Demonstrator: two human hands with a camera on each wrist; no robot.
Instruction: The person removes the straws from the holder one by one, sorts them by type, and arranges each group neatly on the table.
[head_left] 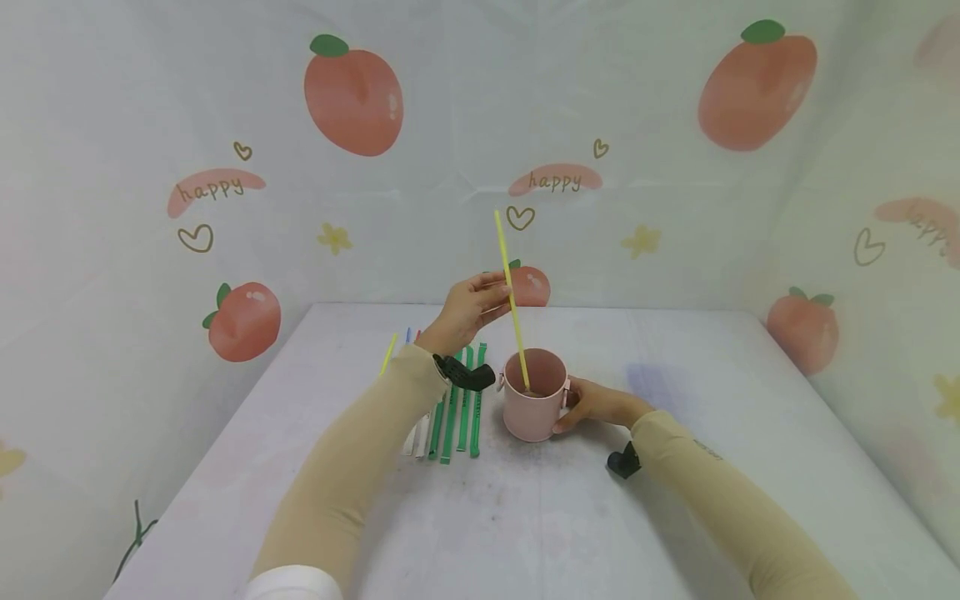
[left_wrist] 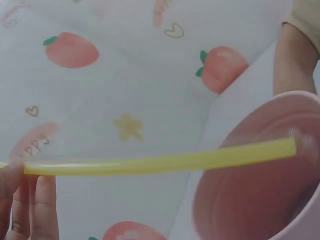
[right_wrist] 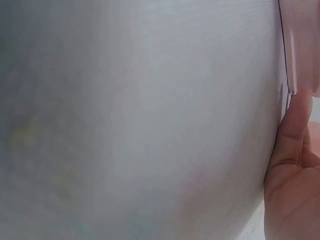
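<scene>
My left hand (head_left: 468,312) pinches a long yellow drinking straw (head_left: 514,312) around its middle, and clear film seems to show along the straw in the left wrist view. Tilted slightly off upright, the straw has its lower end inside the mouth of a pink bucket (head_left: 531,418) with small side lugs. The right hand (head_left: 597,405) grips the bucket's right side low down, thumb toward the front. In the right wrist view the thumb touches the bucket (right_wrist: 304,45) near its base; the other fingers are mostly hidden.
Several long green packets (head_left: 452,421) lie side by side left of the bucket, with white ones (head_left: 422,437) beside them. Behind the left forearm, ends of yellow (head_left: 388,353), blue and red sticks show. A printed cloth (head_left: 450,100) hangs behind the white table (head_left: 480,533).
</scene>
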